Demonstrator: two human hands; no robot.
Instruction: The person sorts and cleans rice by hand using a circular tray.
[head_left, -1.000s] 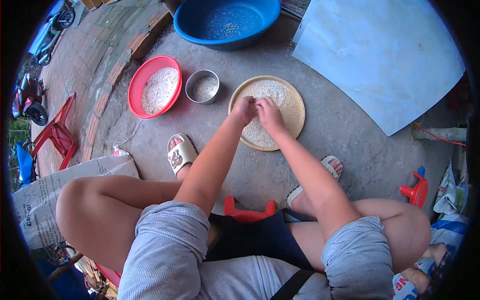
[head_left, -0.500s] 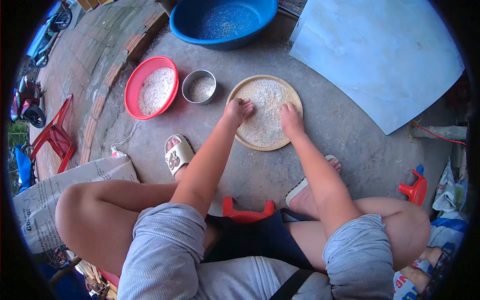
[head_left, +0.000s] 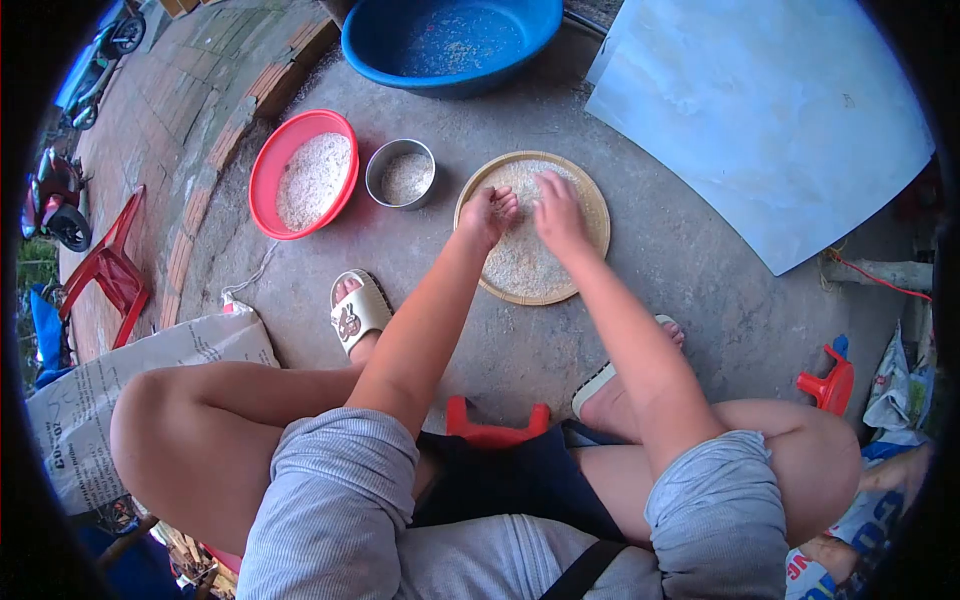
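Observation:
A round woven bamboo tray [head_left: 534,299] lies on the concrete, covered with pale, rice-like grain [head_left: 530,262]. Over its left part, my left hand [head_left: 489,216] is turned palm up, its fingers curled in. What lies in that palm is too small to make out. My right hand [head_left: 560,214] hovers over the middle of the tray, close to the left one but apart from it. Its fingers are stretched out and point toward the left hand, and I see nothing held in them.
Left of the tray stand a metal bowl [head_left: 380,186] of grain and a red basin [head_left: 257,190] with whitish grain. Beyond is a large blue tub [head_left: 400,78]. A pale sheet [head_left: 760,120] lies at right. My sandalled feet flank a red stool [head_left: 490,435]; a printed sack [head_left: 90,410] is at left.
My right hand has lifted from the grain at the tray's right side and moved left, toward the left hand. My left hand has shifted slightly right, fingers still curled.

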